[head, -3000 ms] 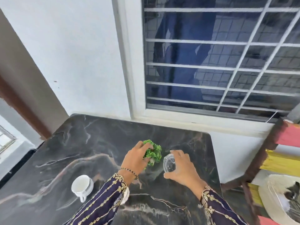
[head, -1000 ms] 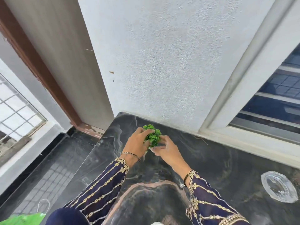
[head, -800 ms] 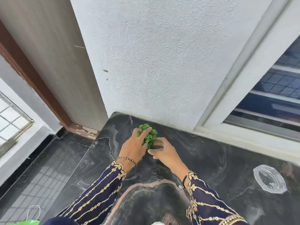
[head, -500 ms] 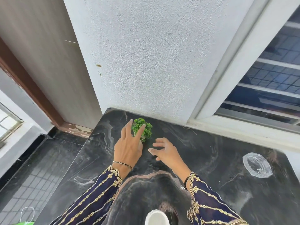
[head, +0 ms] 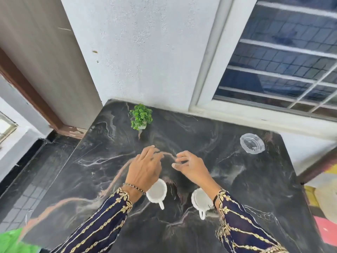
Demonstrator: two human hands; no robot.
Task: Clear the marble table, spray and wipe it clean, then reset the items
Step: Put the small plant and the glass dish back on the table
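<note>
The dark marble table (head: 246, 189) fills the lower part of the head view. A small green plant in a white pot (head: 141, 116) stands alone near the table's far left corner by the wall. A clear glass ashtray (head: 252, 143) sits near the far right edge. Two white cups stand near me: one (head: 157, 191) partly under my left wrist, the other (head: 200, 199) beside my right wrist. My left hand (head: 145, 168) and my right hand (head: 190, 166) hover over the table's middle, fingers loosely bent, holding nothing.
A white wall and a barred window (head: 282, 57) back the table. A dark tiled floor (head: 23, 179) lies to the left, with a green bag (head: 12, 241) at the bottom left corner. Coloured furniture (head: 322, 207) stands off the table's right edge.
Both hands let go of the green plant and drew back toward me to the table's middle. The plant stays standing at the far left corner. The two cups came into view.
</note>
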